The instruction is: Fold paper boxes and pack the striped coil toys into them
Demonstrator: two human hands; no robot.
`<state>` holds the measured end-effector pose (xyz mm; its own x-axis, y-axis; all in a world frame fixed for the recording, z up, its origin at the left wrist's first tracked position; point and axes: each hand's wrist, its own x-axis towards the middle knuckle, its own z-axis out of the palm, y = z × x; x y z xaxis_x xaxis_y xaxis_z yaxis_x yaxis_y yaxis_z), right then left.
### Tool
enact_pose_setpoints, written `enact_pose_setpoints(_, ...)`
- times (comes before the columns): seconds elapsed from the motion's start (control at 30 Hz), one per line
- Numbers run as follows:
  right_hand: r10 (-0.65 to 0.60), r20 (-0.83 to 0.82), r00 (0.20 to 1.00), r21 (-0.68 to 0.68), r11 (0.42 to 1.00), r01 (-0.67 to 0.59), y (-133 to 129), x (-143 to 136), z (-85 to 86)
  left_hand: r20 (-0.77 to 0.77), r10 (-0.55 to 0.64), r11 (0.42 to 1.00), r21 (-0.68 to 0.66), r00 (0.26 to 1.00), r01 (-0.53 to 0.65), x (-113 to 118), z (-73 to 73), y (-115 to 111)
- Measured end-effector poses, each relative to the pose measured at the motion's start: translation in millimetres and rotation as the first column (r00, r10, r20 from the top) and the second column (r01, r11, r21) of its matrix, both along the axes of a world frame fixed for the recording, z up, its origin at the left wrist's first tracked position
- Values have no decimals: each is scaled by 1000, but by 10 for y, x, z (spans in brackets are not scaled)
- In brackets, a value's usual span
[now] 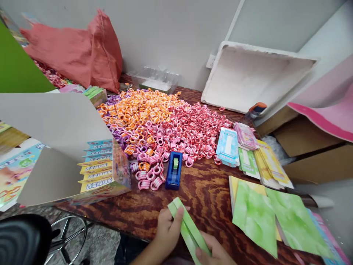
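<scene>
Green folded card: here it is, front and centre, a narrow pale-green folded card (pixel 190 230) slanting over the near edge of the table, a lengthwise gap showing between its layers.
Left hand: the left hand (pixel 169 228) has it by the far end, thumb pressed on top, fingers curled beneath.
Right hand: down at the near end, the right hand (pixel 215 252) grips too, thumb on the card, the frame cutting off part of the hand.
Tape dispenser: just beyond the card sits a blue tape dispenser (pixel 173 173), upright on the dark-grained wooden table (pixel 204 187).
Striped rings: and what a heap behind it! Pink rings (pixel 156 173) nearest, orange rings (pixel 146 106) farther back, red rings (pixel 195 125) spreading right, some purple among them on the left.
Display box: over on the left, an open display box (pixel 60 114) with blue and yellow printed packets (pixel 96 165) standing in a row.
Right side: loose green sheets (pixel 255 213) lie nearest, over yellow ones; beyond them come stacks of blue cards (pixel 227 147), pink cards (pixel 245 136), green cards (pixel 248 162) and yellow cards (pixel 271 162).
Back wall: a white tray (pixel 256 73) leans there, a clear plastic container (pixel 154 81) rests mid-table, and a red sack (pixel 82 55) slumps at the left.
Floor: a black stool (pixel 24 239), lower left.
</scene>
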<state>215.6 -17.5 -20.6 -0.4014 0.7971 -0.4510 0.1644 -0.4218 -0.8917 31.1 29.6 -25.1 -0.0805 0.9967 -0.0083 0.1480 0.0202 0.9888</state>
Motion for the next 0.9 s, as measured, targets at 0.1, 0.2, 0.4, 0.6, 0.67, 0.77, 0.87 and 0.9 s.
enact_pose_setpoints(0.1, 25, 99, 995, 38, 999, -29, 59, -23, 164, 35, 8, 999, -41, 999, -7, -64, 36, 76)
enact_pose_setpoints(0.2, 73, 229, 971, 131, 986, -105, 115, -15, 332, 71, 34, 996, -84, 997, -28, -46, 40, 60)
enact_pose_setpoints(0.4, 90, 286, 954, 232, 959, -160, 101, 76, 406, 167, 80, 986, -157, 983, -54, 105, 43, -36)
enact_pose_setpoints(0.6, 71, 126, 990, 63, 995, -79, 45, 103, 347, 228, 64, 989, -147, 972, -31, 198, 102, -9)
enact_pose_setpoints(0.67, 38, 61, 997, -26, 999, -36, 22, 98, 330, 232, 42, 991, -131, 972, -11, 224, 128, 11)
enact_pose_setpoints(0.77, 21, 86, 996, 3, 1000, -21, -3, 111, 323, 219, 11, 995, -99, 976, 11, 268, 141, 42)
enact_pose_setpoints(0.87, 54, 191, 980, 120, 990, -78, 1, 150, 342, 188, 1, 997, -72, 982, 13, 305, 102, 58)
enact_pose_setpoints(0.9, 62, 232, 971, 144, 985, -97, 7, 164, 351, 177, 3, 998, -67, 984, 9, 312, 80, 56)
